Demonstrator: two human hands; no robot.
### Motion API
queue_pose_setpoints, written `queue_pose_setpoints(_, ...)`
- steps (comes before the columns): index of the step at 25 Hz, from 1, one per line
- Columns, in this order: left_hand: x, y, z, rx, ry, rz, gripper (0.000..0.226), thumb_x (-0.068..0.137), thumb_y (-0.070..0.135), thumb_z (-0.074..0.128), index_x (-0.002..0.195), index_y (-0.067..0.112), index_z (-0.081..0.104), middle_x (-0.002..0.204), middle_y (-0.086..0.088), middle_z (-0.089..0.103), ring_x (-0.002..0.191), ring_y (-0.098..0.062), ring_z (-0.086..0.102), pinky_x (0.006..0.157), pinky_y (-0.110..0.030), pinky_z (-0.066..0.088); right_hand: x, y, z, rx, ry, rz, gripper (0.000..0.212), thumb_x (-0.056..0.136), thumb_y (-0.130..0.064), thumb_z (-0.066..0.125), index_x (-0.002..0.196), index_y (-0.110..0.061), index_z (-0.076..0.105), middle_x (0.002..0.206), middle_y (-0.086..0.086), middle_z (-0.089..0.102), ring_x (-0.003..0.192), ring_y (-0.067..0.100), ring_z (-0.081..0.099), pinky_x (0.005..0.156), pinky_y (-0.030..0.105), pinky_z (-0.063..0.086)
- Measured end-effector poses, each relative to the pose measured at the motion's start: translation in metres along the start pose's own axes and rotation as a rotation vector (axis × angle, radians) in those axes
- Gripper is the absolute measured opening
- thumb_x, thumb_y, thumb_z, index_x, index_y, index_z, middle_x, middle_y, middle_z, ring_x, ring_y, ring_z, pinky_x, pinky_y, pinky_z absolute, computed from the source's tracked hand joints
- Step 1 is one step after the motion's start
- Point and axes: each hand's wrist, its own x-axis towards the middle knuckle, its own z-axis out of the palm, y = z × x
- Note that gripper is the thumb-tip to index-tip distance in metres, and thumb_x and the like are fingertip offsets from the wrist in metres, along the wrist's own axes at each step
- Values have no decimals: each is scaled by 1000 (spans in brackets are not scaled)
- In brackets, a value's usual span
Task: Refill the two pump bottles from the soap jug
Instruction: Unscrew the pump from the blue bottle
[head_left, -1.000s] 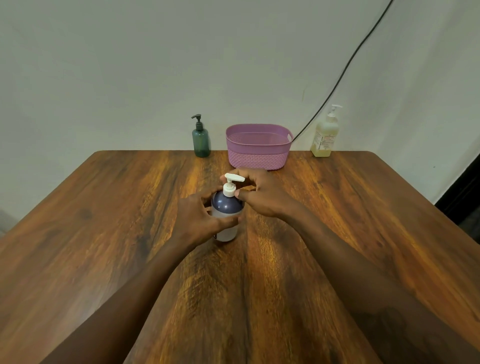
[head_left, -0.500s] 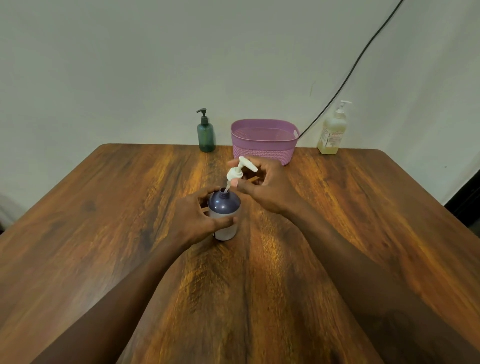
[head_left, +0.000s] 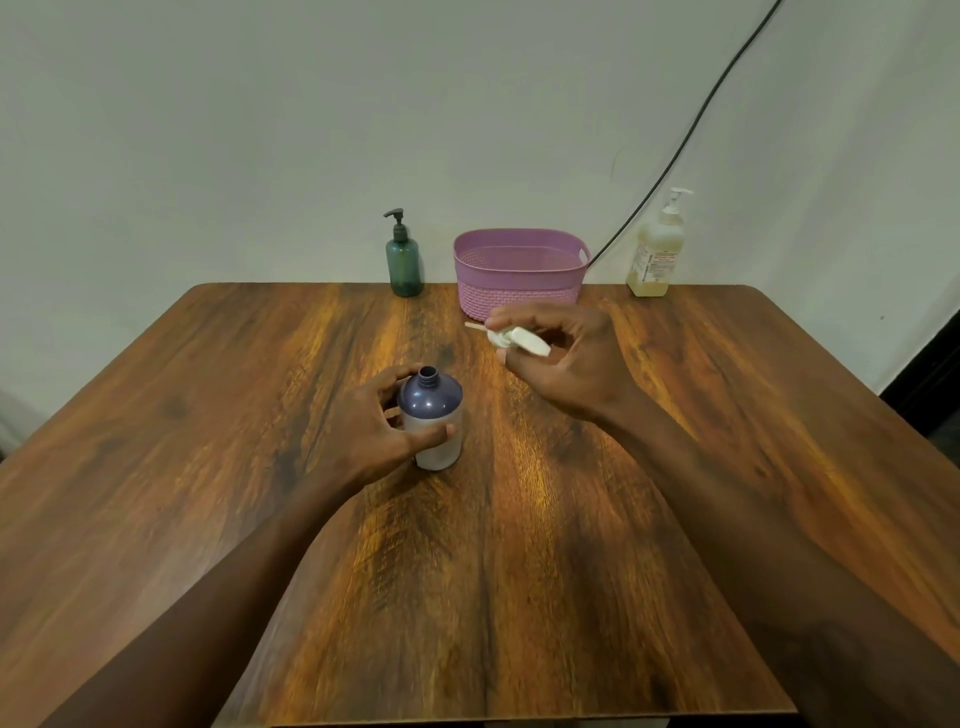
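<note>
Behind the purple basket (head_left: 519, 270), at the far edge of the table (head_left: 208, 441), nothing can be read: the pale soap bottle (head_left: 655, 254) to the basket's right carries a white label with reddish print, but the letters are too small to make out. That bottle has a white pump and stands near the far right corner. Just left of the basket stands a dark green pump bottle (head_left: 403, 260) with a black pump, plain, no label visible. A black cable (head_left: 691, 130) runs down the wall toward the basket's right side.

Nearer than the basket, around mid-table, a purple-topped bottle (head_left: 432, 421) stands upright with its neck open and its lower body frosted and pale. No writing shows on it.

Wide bare wood lies to the left of the basket and bottle, out to the table's left edge, and again to the right, out to the right edge. The near edge shows at the bottom between the forearms. Between the basket and the open bottle there is a clear strip of wood.

The left hand (head_left: 382, 431) is wrapped around the open bottle, thumb across its front and fingers curled behind. The right hand (head_left: 566, 358), just in front of the basket and above the table, is closed loosely around the white pump head (head_left: 519, 340), whose thin tube points left.
</note>
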Motion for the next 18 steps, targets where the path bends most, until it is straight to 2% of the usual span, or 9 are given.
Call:
queue_pose_setpoints(3,-3,4,0,0,-5,1,80,68,34,92,137,27,51,128,9,61,105,3,59,76,-5,48,-25,18,11,-108,-120,-52,31,78,-1,82,107,-13,79,111,3,75,100,13,72,76,32,60)
queue_pose_setpoints(7,-6,4,1,5,-23,-10,84,69,31,91,141,19,49,134,3,60,114,-10,59,75,-6,49,-51,36,17,-334,-338,11,35,76,-8,81,109,-20,78,111,-3,74,100,14,69,82,38,56)
queue_pose_setpoints(11,-6,4,2,19,-43,-27,88,69,32,91,144,18,47,136,0,59,118,-15,59,76,-9,49,-64,42,25,-618,-537,-22,42,78,-2,76,113,-25,76,121,-1,71,108,17,65,82,29,50)
queue_pose_setpoints(15,-5,2,1,16,-47,-49,91,68,34,91,145,20,45,139,-1,58,121,-17,57,78,-11,48,-72,46,34,-769,-591,-77,50,80,2,73,120,-29,72,125,-3,70,112,17,64,78,21,39)
queue_pose_setpoints(18,-5,6,0,21,-29,-39,96,66,40,91,147,22,43,143,0,55,124,-14,55,86,-16,47,-72,48,34,-729,-578,-77,43,85,-3,73,122,-25,72,124,-3,71,110,16,67,81,22,46)
